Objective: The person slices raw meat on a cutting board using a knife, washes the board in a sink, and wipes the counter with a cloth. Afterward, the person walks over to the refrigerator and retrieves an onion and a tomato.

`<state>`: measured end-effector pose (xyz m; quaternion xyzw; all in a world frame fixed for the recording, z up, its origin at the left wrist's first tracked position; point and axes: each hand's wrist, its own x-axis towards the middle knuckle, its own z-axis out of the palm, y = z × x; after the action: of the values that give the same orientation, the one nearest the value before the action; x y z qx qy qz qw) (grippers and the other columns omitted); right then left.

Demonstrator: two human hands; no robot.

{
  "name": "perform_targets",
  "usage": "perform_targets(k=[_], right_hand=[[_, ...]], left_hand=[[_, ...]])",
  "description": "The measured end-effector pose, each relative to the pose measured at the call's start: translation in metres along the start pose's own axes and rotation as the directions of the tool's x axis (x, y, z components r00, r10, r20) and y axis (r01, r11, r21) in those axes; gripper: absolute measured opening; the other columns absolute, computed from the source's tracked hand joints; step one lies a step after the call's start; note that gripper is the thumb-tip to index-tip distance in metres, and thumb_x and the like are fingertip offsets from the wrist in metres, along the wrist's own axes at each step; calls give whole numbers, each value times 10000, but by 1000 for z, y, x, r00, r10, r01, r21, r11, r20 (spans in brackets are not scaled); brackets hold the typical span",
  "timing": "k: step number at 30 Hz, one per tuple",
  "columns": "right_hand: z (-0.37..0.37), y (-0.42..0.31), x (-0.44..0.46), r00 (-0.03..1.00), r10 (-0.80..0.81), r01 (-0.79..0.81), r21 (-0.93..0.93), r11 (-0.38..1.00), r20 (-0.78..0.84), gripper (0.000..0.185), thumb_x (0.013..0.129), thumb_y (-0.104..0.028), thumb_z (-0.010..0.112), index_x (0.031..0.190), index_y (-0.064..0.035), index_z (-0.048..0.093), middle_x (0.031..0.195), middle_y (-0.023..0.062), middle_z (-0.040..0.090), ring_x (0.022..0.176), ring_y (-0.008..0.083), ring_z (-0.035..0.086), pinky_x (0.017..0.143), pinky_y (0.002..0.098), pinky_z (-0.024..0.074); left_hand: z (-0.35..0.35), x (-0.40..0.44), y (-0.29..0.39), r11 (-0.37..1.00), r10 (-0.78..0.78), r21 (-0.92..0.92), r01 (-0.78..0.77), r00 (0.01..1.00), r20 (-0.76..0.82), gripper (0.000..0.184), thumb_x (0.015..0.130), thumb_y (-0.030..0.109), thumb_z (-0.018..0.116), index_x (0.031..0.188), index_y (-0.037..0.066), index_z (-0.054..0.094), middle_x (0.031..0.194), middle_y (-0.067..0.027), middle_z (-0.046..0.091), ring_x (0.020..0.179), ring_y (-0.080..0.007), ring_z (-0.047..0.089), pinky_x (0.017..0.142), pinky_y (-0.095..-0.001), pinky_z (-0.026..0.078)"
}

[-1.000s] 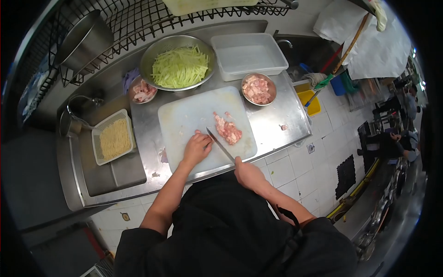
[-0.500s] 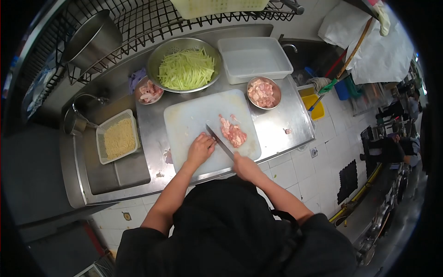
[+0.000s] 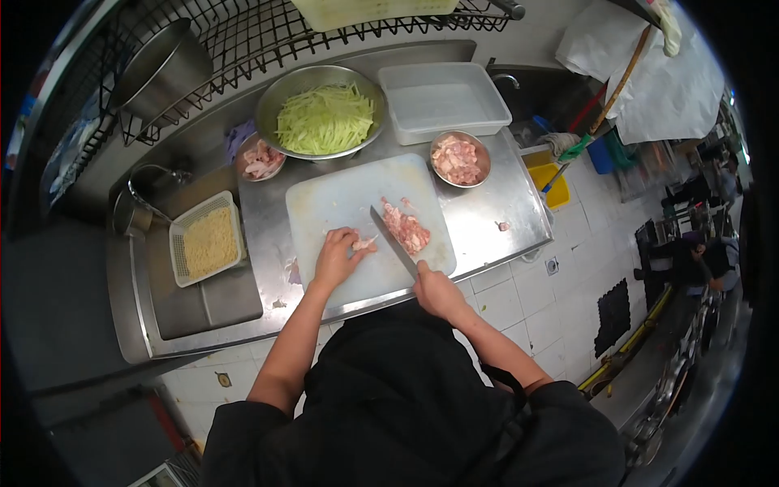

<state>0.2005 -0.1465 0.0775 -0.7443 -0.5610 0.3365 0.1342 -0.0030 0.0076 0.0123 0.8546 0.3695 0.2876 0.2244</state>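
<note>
My right hand (image 3: 439, 290) is wrapped round the handle of a kitchen knife (image 3: 394, 243), whose blade points up and left across the white cutting board (image 3: 324, 203). To the right of the blade lies a pile of cut raw meat (image 3: 407, 230). My left hand (image 3: 334, 258) rests on the board, thumb and fingers pinching a small pale pink piece of raw meat (image 3: 365, 243). A gap of bare board separates that piece from the knife.
Behind the board stand a steel bowl of green shreds (image 3: 329, 120), a clear plastic tub (image 3: 445, 101) and two bowls of meat, one right (image 3: 461, 159), one left (image 3: 261, 160). A basket of noodle-like strands (image 3: 209, 243) sits in the left sink (image 3: 203, 304). A wire rack (image 3: 260, 40) overhangs.
My left hand has drawn left, away from the blade, with a small piece of meat now showing at its fingertips. The knife tip has moved slightly right and up, beside the pile.
</note>
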Motion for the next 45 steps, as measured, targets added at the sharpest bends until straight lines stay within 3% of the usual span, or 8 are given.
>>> perform_targets(k=[6,12,19,28,31,33,37,45], right_hand=[[13,-13,-13,996,-64,65,-20,998,68,181,900,-113,488,994,35,443,741,291,638,726,480,632,679,576,491],[9,-25,-16,985,-39,60,-125,990,167,176,889,-104,494,996,30,451,723,278,636,720,467,641,664,569,495],[57,-35,81,968,-252,250,-104,963,-5,236,889,-95,459,1089,28,474,777,268,652,743,454,648,662,557,505],[26,6,12,988,-84,95,-84,992,129,261,884,-119,474,1098,30,466,798,293,645,771,479,636,712,571,488],[17,18,-7,979,-69,82,-60,995,192,215,883,-115,486,1043,26,457,774,296,640,777,498,625,725,583,481],[15,18,-8,995,-47,50,-25,998,91,182,889,-116,492,999,22,446,758,301,635,772,492,628,723,584,481],[4,6,-1,1000,4,-4,-27,1000,-3,184,893,-118,496,1003,22,449,751,296,636,765,484,631,710,578,487],[17,-22,5,973,-122,147,-120,982,198,204,883,-111,491,1043,14,467,771,276,646,746,462,646,682,568,501]], left_hand=[[6,-8,-5,996,0,-93,12,992,129,185,775,71,695,952,18,684,1005,-133,666,962,-323,603,866,-396,496],[15,-11,-9,994,101,-48,-100,995,14,138,755,37,674,889,5,681,978,-127,662,927,-303,607,817,-383,518],[17,-15,-11,991,133,-3,-133,990,-38,153,718,17,686,871,9,676,939,-119,667,903,-303,617,790,-379,520],[9,-13,-22,997,72,0,-72,997,16,110,737,22,660,845,8,671,964,-106,665,886,-296,619,788,-386,527],[7,-20,-23,997,-4,-73,3,1000,-14,103,763,30,678,862,1,678,978,-121,665,913,-306,624,798,-385,527],[4,-24,-21,963,-183,-203,179,983,0,138,780,16,695,916,-8,685,1006,-136,662,901,-297,646,775,-381,550],[-4,-25,-19,975,-152,-165,151,988,8,147,802,38,705,941,-9,689,1002,-142,665,901,-287,654,752,-377,561],[0,-24,-21,1000,20,10,-21,1000,9,145,754,32,660,893,2,687,942,-116,663,895,-319,609,807,-391,514]])
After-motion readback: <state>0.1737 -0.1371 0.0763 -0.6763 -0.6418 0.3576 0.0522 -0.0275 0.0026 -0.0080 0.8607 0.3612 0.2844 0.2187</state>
